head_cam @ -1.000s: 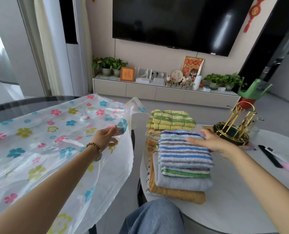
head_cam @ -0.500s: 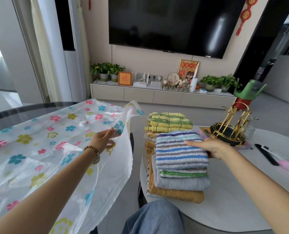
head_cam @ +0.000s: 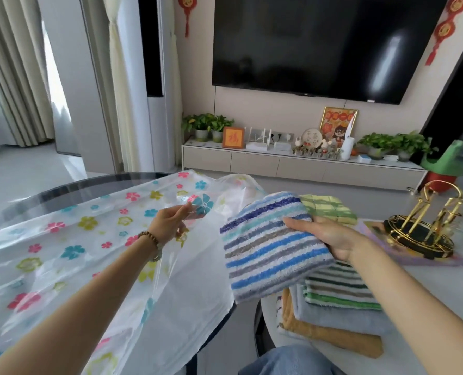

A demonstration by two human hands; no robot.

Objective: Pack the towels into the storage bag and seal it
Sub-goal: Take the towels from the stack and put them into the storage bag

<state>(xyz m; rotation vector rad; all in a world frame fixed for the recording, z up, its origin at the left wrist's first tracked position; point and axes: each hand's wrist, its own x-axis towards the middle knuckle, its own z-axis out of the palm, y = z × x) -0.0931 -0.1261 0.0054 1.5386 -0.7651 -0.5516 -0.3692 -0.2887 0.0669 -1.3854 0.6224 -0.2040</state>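
Note:
A clear storage bag [head_cam: 70, 239] printed with coloured flowers lies across the dark glass table on the left. My left hand [head_cam: 170, 221] pinches the upper edge of its mouth and holds it lifted. My right hand [head_cam: 325, 236] grips a folded blue-striped towel [head_cam: 268, 244], held in the air beside the bag's mouth, between the bag and the stack. The remaining stack of towels [head_cam: 338, 307] sits on the white round table: green-striped on top, then grey-blue, then orange. A second pile topped by a yellow-green checked towel [head_cam: 327, 208] stands behind it.
A gold cup rack [head_cam: 428, 226] stands on the white table [head_cam: 441, 288] at the right. My denim-clad knee [head_cam: 287, 361] is in the gap between the two tables. A TV cabinet with plants and a wall TV are far behind.
My right hand has lifted the blue-striped towel off the stack and carried it left toward the bag's mouth. My left hand has raised the bag's edge a little.

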